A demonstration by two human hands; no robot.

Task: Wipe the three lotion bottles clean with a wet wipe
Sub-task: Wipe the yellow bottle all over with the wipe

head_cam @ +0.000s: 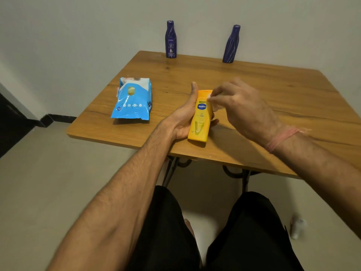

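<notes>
A yellow lotion bottle (200, 122) lies in my left hand (182, 119) just above the table's near edge, thumb along its left side, fingers curled under it. My right hand (242, 106) pinches a small white wet wipe (212, 103) against the bottle's upper right side. Two dark blue lotion bottles stand upright at the table's far edge by the wall, one on the left (171, 40) and one on the right (231, 45). Most of the wipe is hidden behind my fingers.
A blue and white wet wipe pack (132, 100) lies on the left part of the wooden table (273, 94). The wall is right behind the table. A small white object (298, 225) lies on the floor at the right, beside my knee.
</notes>
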